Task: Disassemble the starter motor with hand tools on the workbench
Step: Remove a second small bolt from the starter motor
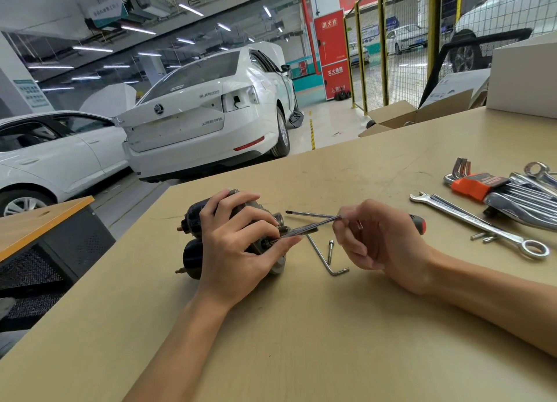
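While "SUPERB" marks the white car [205, 121], hands grip starter motor [196, 217] and long bolt [313, 224].

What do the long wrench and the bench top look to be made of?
The long wrench looks like polished, probably chrome-plated steel: it is bright silver and mirrors the ceiling lights. The bench top appears to be wood or a wood-look laminate with a matt finish: pale tan, faint grain lines, scuffs and no glare. Which of the two it is cannot be told from here.
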